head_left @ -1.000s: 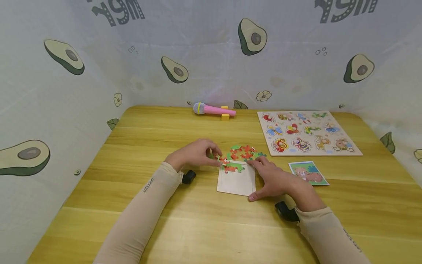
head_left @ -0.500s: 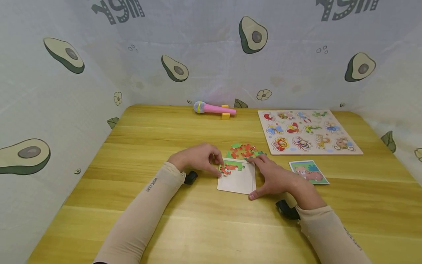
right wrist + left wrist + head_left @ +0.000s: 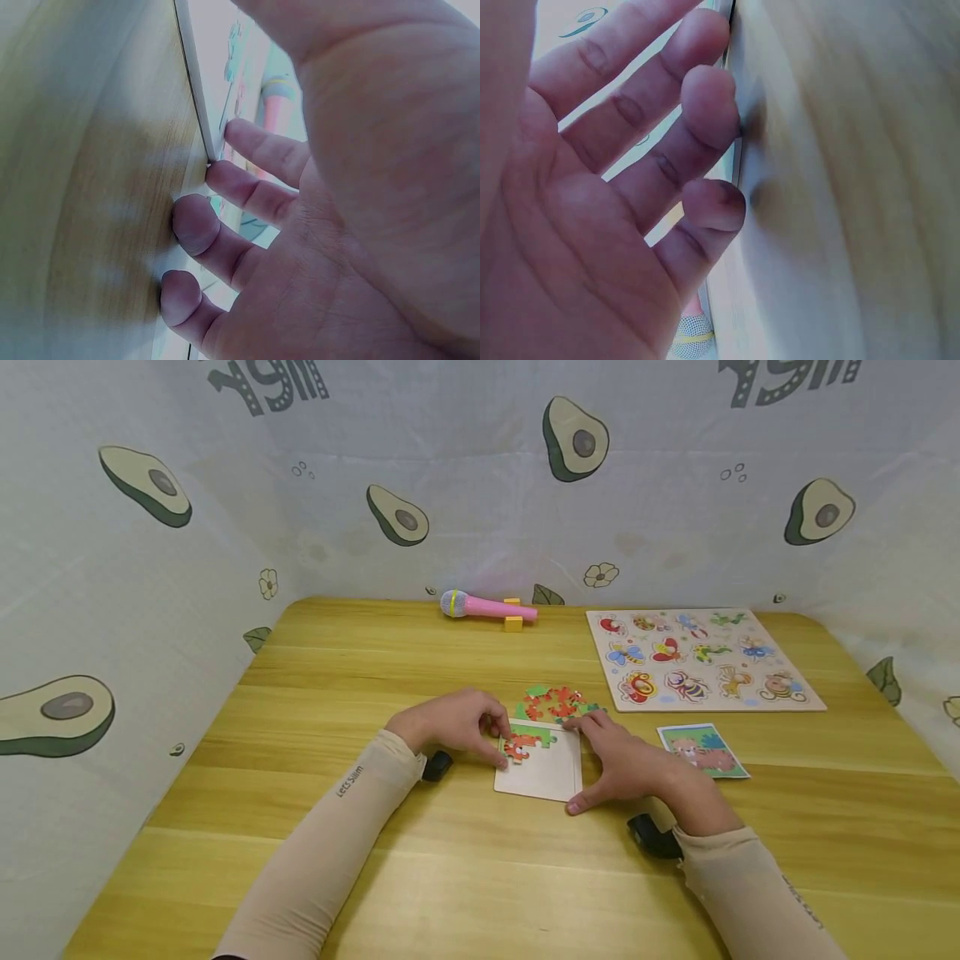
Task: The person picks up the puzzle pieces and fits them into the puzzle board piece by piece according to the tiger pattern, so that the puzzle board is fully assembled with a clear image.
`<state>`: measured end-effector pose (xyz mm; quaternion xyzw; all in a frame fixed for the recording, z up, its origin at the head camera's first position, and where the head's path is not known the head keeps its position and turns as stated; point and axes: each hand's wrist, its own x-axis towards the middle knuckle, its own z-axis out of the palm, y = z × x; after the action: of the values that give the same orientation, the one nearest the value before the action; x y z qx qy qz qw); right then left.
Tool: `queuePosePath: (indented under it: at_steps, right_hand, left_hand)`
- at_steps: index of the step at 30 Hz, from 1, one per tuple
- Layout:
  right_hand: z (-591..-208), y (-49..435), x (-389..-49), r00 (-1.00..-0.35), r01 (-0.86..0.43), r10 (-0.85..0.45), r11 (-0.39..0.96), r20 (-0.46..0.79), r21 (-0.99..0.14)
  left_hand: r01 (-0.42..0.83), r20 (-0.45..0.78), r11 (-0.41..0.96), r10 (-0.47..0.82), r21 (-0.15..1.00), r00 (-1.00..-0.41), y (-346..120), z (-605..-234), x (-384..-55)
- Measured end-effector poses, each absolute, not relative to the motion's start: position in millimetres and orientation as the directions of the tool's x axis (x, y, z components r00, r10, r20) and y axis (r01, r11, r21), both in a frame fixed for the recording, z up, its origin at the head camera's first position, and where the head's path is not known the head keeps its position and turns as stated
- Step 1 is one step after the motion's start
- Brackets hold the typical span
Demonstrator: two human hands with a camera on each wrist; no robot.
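A square wooden puzzle tray [image 3: 542, 779] lies on the table, with a few joined green and orange pieces [image 3: 538, 737] along its upper left. My left hand [image 3: 457, 722] is at the tray's left side, thumb and index finger around an orange puzzle piece [image 3: 516, 752] with a cartoon face, right below the joined pieces. My right hand [image 3: 626, 764] holds the tray by its right side, thumb at the near corner and fingers at the far corner. In the right wrist view the fingertips [image 3: 196, 225] rest on the table beside the tray edge [image 3: 196, 82].
Loose puzzle pieces [image 3: 558, 703] lie just beyond the tray. A picture card [image 3: 703, 752] is right of my right hand. Farther back are a wooden insect puzzle board [image 3: 701, 662] and a pink toy microphone [image 3: 491, 608] on yellow blocks [image 3: 513, 625].
My left hand has brought the orange piece from over the tray's upper left edge down into the tray, below the green strip. The right hand stays at the tray's right side.
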<state>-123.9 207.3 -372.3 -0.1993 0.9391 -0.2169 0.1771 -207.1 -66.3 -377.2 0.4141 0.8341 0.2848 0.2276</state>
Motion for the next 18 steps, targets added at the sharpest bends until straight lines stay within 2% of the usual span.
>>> queuePosePath:
  at_steps: [18]
  right_hand:
    - [-370.1,206.1,-123.4,-0.859,-0.287,-0.441,0.835,-0.260,-0.469]
  left_hand:
    - [0.619,-0.120,0.472,0.844,0.627,-0.522,-60.3,-377.0,-205.5]
